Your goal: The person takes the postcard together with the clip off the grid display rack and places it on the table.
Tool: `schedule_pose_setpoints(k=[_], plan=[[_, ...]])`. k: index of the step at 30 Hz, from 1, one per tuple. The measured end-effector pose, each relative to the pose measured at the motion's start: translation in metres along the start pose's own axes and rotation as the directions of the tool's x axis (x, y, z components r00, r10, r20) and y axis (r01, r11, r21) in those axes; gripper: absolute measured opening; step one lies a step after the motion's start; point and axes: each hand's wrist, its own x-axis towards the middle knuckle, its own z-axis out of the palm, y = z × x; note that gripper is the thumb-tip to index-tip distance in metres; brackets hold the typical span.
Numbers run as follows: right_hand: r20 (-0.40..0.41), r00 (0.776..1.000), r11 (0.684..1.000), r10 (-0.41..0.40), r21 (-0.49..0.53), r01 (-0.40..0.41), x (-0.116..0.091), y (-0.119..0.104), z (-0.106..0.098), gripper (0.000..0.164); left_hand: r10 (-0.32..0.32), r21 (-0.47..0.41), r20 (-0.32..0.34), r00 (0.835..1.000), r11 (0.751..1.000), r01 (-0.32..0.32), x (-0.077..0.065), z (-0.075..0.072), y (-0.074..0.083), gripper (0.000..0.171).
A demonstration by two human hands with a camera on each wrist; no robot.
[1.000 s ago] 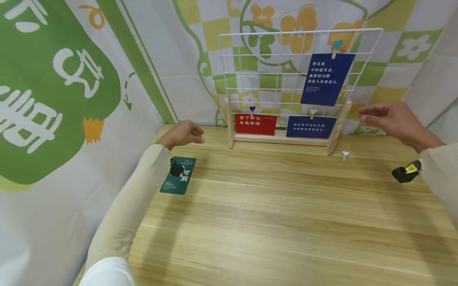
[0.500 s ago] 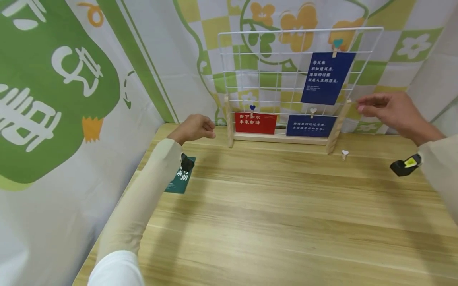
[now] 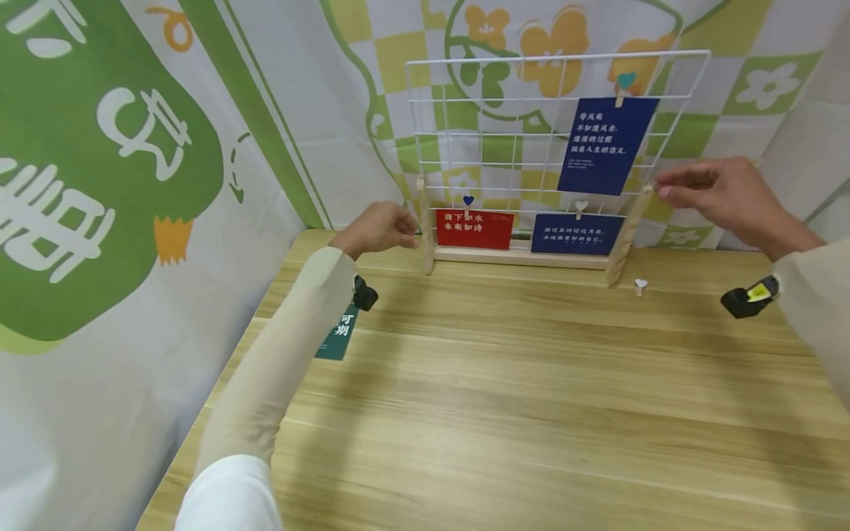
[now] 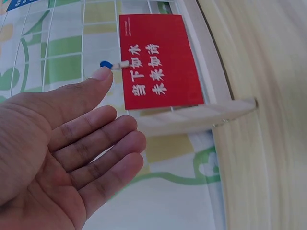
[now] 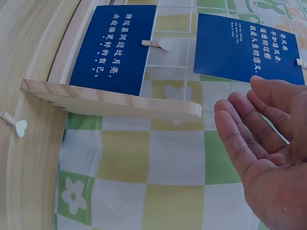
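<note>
A white wire grid rack stands on a wooden base (image 3: pixel 521 259) at the back of the table. My left hand (image 3: pixel 377 227) hovers by its left wooden post (image 3: pixel 426 234), fingers loosely bent and holding nothing. Near the top of the right post (image 3: pixel 629 236) is my right hand (image 3: pixel 733 195), also holding nothing; whether its fingertips touch the post I cannot tell. Clipped on the grid are a red card (image 4: pixel 160 62) at lower left, a wide blue card (image 5: pixel 115 50) at lower right and a tall blue card (image 3: pixel 600 166) above it.
A dark green card (image 3: pixel 337 339) lies on the table's left, partly hidden by my left arm. Right of the rack lies a small clothespin (image 3: pixel 640 287) with a white heart. A patterned cloth (image 3: pixel 319 96) hangs close behind the rack and along the left.
My left hand has moved right, up to the rack's left post. The right hand has risen and shifted slightly left toward the right post. The rack and cards stay put.
</note>
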Motion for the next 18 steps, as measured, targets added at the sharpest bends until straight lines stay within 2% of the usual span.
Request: schedule_pose_setpoints(k=[7,11,18], plan=[[-0.006,0.999,0.999,-0.037,0.009,0.037,0.002,-0.007,-0.005,0.045,0.014,0.009,-0.013,1.000,1.000,-0.014,0.010,-0.002,0.011,0.039],[-0.006,1.000,1.000,-0.024,0.019,0.024,0.002,-0.010,-0.008,0.043,0.049,0.044,-0.022,0.999,0.998,-0.048,0.014,-0.003,0.017,0.034],[-0.001,1.000,1.000,-0.012,0.026,0.012,0.006,-0.015,-0.013,0.041,0.067,0.075,-0.012,0.998,0.995,-0.066,0.020,-0.004,0.027,0.035]])
